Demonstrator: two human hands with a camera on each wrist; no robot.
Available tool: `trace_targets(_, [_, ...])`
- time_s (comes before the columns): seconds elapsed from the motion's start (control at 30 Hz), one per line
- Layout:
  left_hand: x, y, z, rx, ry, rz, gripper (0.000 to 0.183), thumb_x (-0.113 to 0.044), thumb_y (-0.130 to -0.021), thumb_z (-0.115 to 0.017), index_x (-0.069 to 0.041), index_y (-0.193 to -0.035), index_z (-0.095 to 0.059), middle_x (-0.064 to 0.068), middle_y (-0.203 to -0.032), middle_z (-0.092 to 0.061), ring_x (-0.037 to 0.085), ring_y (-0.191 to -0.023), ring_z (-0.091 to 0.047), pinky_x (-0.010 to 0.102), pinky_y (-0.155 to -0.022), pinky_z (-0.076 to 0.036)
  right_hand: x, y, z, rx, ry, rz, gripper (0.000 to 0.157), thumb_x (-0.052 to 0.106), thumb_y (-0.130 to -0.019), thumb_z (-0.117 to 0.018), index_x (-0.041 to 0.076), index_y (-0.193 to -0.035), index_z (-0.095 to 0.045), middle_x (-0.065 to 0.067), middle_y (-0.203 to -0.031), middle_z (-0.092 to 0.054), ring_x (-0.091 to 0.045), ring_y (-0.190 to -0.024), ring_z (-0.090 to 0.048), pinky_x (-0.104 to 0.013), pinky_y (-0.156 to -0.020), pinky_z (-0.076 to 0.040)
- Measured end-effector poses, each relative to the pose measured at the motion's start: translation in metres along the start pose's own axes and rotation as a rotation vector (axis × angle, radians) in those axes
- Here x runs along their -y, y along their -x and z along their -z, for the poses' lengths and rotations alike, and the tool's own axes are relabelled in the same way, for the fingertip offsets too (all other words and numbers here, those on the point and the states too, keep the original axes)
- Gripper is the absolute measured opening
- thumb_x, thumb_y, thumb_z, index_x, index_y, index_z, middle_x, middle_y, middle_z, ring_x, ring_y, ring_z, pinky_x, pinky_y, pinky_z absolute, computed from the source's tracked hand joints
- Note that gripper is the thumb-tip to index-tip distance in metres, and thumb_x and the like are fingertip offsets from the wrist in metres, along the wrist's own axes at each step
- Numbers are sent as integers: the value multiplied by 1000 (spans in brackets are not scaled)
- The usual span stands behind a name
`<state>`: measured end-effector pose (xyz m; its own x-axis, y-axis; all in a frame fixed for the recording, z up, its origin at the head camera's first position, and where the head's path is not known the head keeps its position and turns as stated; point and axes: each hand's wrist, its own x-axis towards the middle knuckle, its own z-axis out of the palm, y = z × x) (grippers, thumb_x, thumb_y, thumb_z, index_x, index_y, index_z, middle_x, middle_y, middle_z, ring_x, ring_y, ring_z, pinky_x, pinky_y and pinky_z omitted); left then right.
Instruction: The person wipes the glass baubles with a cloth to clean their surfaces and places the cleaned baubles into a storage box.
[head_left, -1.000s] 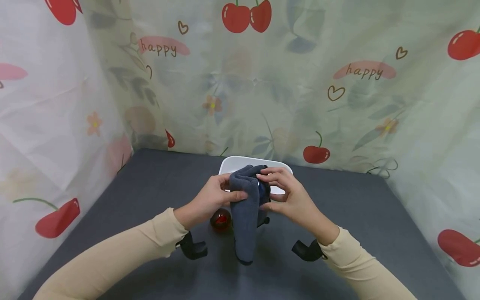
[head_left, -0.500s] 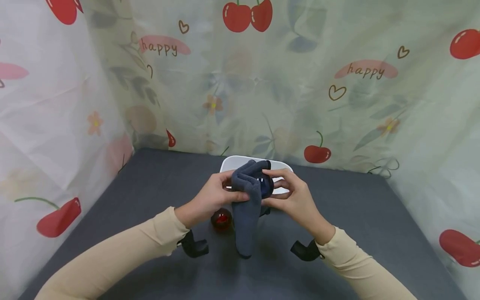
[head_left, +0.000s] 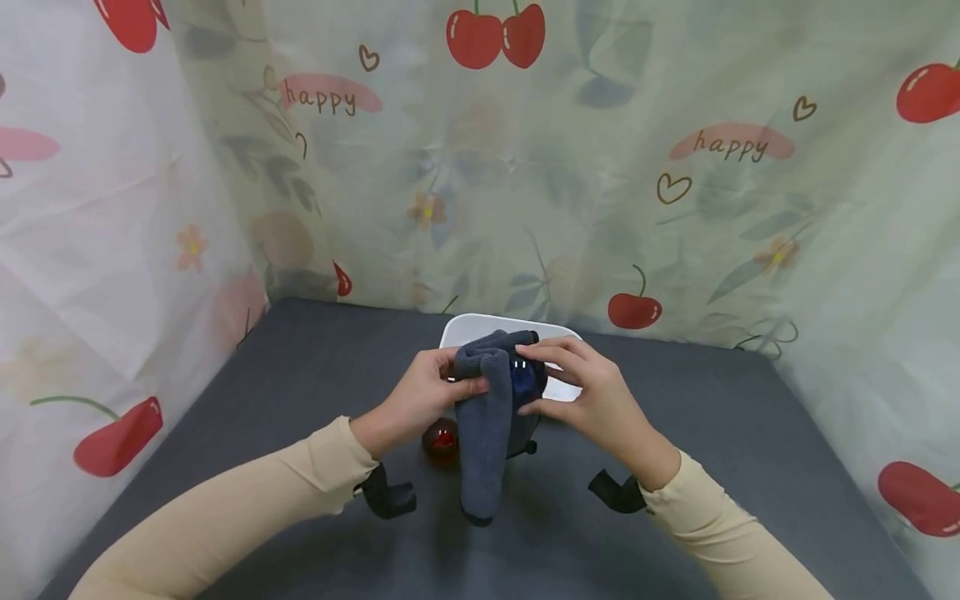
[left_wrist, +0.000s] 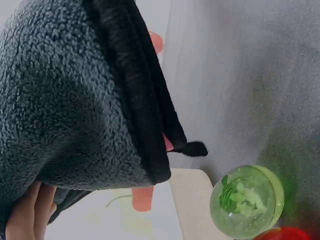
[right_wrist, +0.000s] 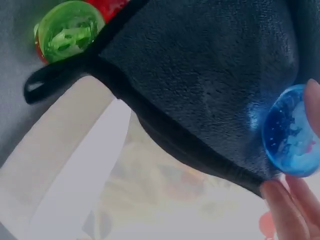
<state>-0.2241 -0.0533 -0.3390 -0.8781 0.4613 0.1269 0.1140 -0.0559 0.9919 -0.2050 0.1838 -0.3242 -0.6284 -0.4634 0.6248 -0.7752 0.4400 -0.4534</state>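
Observation:
In the head view my left hand [head_left: 412,404] grips a dark grey towel [head_left: 483,433], its thumb over the front and a long fold hanging down. My right hand [head_left: 600,392] holds a see-through blue ball [head_left: 529,380] against the towel's right side, fingers above and thumb below. The right wrist view shows the blue ball [right_wrist: 295,131] pressed to the fuzzy cloth, with fingers [right_wrist: 287,210] at the towel's dark hem. On the table, just left of the hanging fold, lies a red ball [head_left: 441,440]. A green ball [left_wrist: 246,202] shows near it in the left wrist view.
Behind the hands a white tray [head_left: 468,327] stands on the dark grey table [head_left: 360,350], partly hidden by the towel. Patterned curtains [head_left: 510,217] with cherries enclose the back and sides. Black camera mounts [head_left: 390,498] stick out below both wrists.
The right hand turned the blue ball against the towel, baring more of it half a second ago and slightly less now. The towel has shifted a little left; the red ball stays put.

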Motion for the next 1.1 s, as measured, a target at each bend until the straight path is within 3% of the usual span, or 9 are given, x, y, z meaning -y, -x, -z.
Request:
trace_targets(0.17, [1,-1,-1,38,2,51,49,-5,-85,-72,1,-131,-55,17,-119,-64,18,-93,-65,33,-76,-58,-1,1,-4,-8,-14,10,65,3,-65,-87,9,-126,-63,-6,-117,-60,-22,-109,-61,-31,-82,-57])
trace_targets(0.27, [1,-1,-1,45,4,69,56,-6,-83,-75,-3,-135,-54,15,-122,-62,20,-96,-64,35,-78,-58,-3,2,-7,-3,-169,-87,61,0,-70,-84,9,-126,-64,-7,-118,-59,-20,-110,-60,-32,-81,-57])
trace_targets(0.37, [1,-2,0,23,5,58,46,-6,-85,-73,0,-128,-58,15,-116,-66,18,-90,-66,35,-75,-59,-5,3,-7,-5,-363,-199,57,-1,-72,-82,5,-125,-63,-10,-122,-57,-15,-110,-60,-33,-83,-56])
trace_targets(0.47, [1,-2,2,4,24,49,35,-5,-88,-70,5,-121,-61,13,-107,-69,16,-82,-68,35,-72,-59,-6,2,-5,1,-461,-220,61,-6,-71,-81,0,-127,-59,-14,-129,-52,-13,-111,-60,-31,-84,-56])
trace_targets(0.57, [1,-2,3,12,40,44,35,-4,-89,-69,6,-121,-61,12,-106,-69,16,-82,-69,35,-71,-59,-6,2,-4,19,-359,-132,64,-9,-67,-82,-2,-126,-58,-15,-130,-50,-16,-112,-60,-29,-82,-57])
trace_targets(0.77, [1,0,3,48,3,74,43,-8,-84,-74,2,-125,-61,16,-114,-66,19,-87,-68,37,-72,-59,-4,3,-4,40,104,86,70,7,-63,-91,12,-127,-63,-5,-116,-58,-19,-104,-60,-25,-73,-58])
trace_targets(0.83, [1,2,2,59,-12,93,47,-9,-84,-76,0,-127,-60,16,-116,-65,20,-84,-69,38,-72,-59,-3,3,-5,39,172,113,70,11,-62,-92,15,-127,-64,-3,-114,-59,-18,-101,-59,-28,-73,-58])
trace_targets(0.93, [2,2,0,85,-2,90,52,-8,-83,-75,-2,-132,-56,17,-121,-63,20,-89,-68,38,-74,-59,-4,4,-5,27,130,86,68,8,-62,-91,14,-125,-65,-3,-115,-61,-17,-102,-60,-28,-74,-58])
trace_targets(1.1, [2,0,-3,97,8,43,60,-5,-81,-76,-6,-137,-53,16,-127,-60,21,-101,-65,37,-79,-58,-7,4,-7,18,-125,2,66,-3,-65,-86,6,-125,-60,-9,-121,-60,-19,-104,-61,-27,-81,-57])
